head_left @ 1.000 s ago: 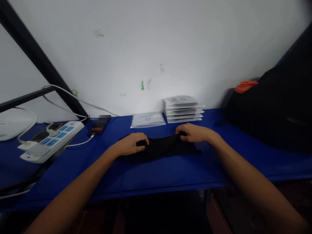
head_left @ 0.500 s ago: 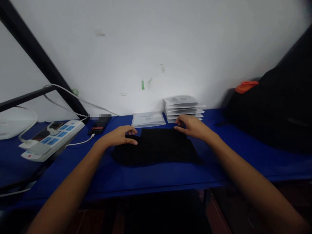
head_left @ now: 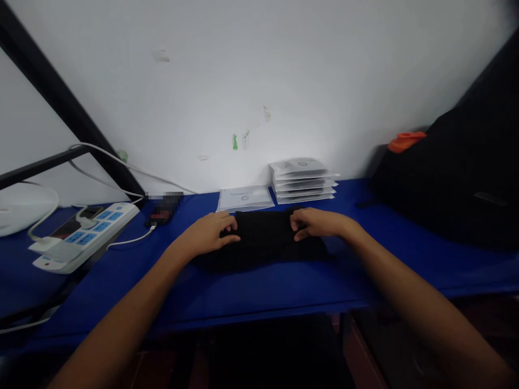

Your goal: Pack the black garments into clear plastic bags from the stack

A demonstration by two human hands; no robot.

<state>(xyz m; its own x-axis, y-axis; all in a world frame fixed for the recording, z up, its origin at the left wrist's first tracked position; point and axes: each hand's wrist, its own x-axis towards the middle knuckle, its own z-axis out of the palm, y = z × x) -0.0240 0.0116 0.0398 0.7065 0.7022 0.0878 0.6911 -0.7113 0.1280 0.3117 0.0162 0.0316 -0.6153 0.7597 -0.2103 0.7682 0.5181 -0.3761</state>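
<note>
A folded piece of black cloth (head_left: 263,243) lies on the blue tabletop (head_left: 259,292) in front of me. My left hand (head_left: 213,233) rests on its left end, thumb and fingers apart with dark fabric showing between them. At the right end, my right hand (head_left: 312,222) has its fingers curled in with the thumb close, closed on the cloth. Part of the cloth's ends is hidden under both hands. The folds are hard to make out in the black fabric.
Behind the cloth lie a flat printed plastic bag (head_left: 245,199) and a stack of similar filled bags (head_left: 302,181) against the wall. To the left are a power strip (head_left: 87,237), a phone (head_left: 164,208) and white cables. A large black bag (head_left: 450,183) stands at the right.
My left hand has moved right and inward on the cloth. My right hand has come down toward me from the cloth's far edge, its fingers curling more. The cloth's outline looks narrower.
</note>
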